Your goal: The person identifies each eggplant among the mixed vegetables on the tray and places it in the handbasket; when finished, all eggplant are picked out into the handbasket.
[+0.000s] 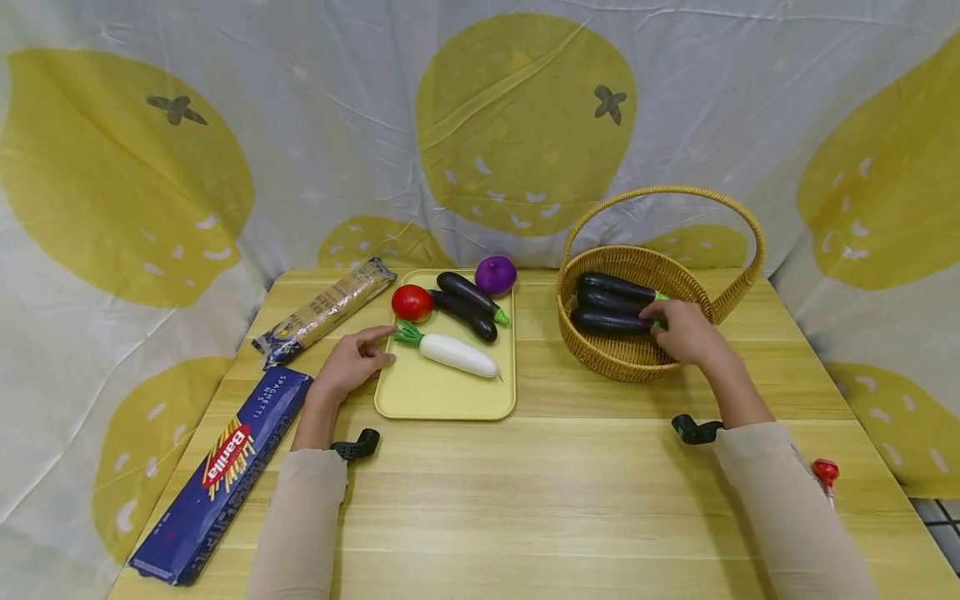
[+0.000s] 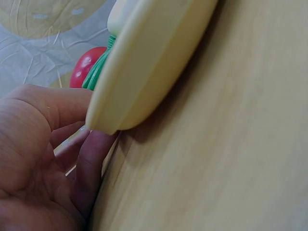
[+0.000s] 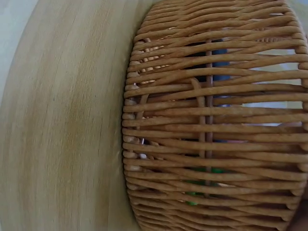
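Observation:
My right hand (image 1: 682, 329) reaches over the near right rim of a wicker basket (image 1: 622, 367) and pinches the stem end of the nearest eggplant (image 1: 611, 322). Two more dark eggplants (image 1: 615, 287) lie alongside it inside. In the right wrist view the basket's woven wall (image 3: 216, 115) hides most of the contents. At the left edge of a yellow tray (image 1: 442, 404), my left hand (image 1: 352, 360) holds the rim between thumb and fingers. On the tray are a white radish (image 1: 457, 354) with green leaves, a tomato (image 1: 412, 303), two eggplants (image 1: 468, 312) and a purple onion (image 1: 496, 275).
A blue spaghetti box (image 1: 225, 479) lies at the left table edge, with a clear pack of pasta (image 1: 326, 310) behind it. The basket's tall handle (image 1: 660, 190) arches over its opening. A red lollipop (image 1: 826, 471) sits beside the right sleeve.

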